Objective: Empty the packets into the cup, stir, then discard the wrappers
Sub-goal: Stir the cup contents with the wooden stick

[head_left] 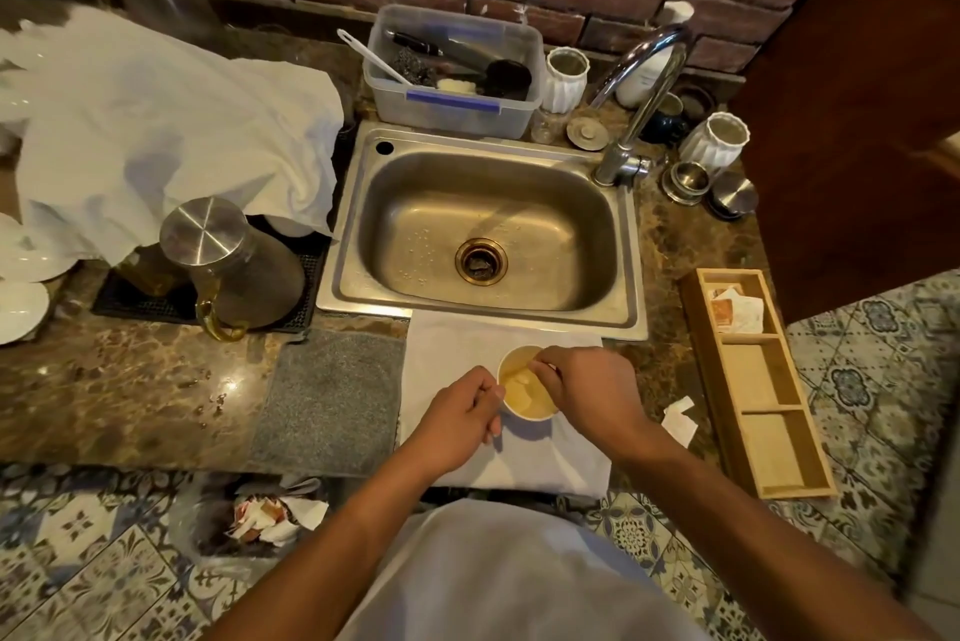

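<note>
the cup (527, 388) stands on a white cloth (457, 354) on the counter (156, 380), just this side of the sink (483, 225). the left hand (457, 419) sits against the cup's left rim, its fingers (493, 393) curled closed; what they pinch is too small to tell. the right hand (587, 391) reaches over the cup's right rim, its fingers (540, 373) pinched together above the pale contents; whether they hold a stirrer or a packet cannot be told. a torn white wrapper (680, 419) lies on the counter just right of the right wrist. beyond it a wooden tray (779, 432) holds packets (735, 308) in its far compartment. a grey mat (332, 396) lies left of the left hand's fingers. below the counter's edge, under the left forearm, a bin (249, 521) holds crumpled wrappers. an upturned steel jug (234, 261) stands further left.
</note>
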Tool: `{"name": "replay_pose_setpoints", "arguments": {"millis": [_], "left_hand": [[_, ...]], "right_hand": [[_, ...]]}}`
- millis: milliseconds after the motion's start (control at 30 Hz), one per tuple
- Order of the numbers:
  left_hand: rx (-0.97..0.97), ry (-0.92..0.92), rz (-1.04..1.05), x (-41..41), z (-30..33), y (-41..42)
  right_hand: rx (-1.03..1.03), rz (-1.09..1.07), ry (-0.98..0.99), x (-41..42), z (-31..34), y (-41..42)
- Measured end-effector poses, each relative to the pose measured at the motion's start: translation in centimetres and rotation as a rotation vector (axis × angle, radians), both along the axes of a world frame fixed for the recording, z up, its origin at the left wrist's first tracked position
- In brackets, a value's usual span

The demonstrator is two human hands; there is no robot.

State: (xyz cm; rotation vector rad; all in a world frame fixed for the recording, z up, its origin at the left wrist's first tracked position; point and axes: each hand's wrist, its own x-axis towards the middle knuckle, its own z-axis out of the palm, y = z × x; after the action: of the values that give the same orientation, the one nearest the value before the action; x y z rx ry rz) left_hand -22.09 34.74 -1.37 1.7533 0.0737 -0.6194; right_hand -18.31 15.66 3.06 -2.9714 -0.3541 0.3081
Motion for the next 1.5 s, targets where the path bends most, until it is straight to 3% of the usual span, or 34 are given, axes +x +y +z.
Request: {"name": "replay_pose_setpoints", "arguments": {"millis": [600,867,1100,1500], "left_hand": [[-0.042,0.04,0.038,-0.2,0.0,-0.5],[-0.065,0.045,0.051,-0.4,0.3,-0.6],[-0.044,0.024,0.05,-0.5,-0.3,-0.6],[-0.085,0.042,0.054,-0.4,-0.1,-0.6]], "right_hand": [[-0.151,0.153,0.016,0.7,1.1,-0.8],[0.019,0.099,0.084,-0.5,0.4,0.7],[-0.009,0.012,0.018,0.9,0.7,-0.3],[0.018,0.049,0.146,-0.8,0.5,-1.2]]}}
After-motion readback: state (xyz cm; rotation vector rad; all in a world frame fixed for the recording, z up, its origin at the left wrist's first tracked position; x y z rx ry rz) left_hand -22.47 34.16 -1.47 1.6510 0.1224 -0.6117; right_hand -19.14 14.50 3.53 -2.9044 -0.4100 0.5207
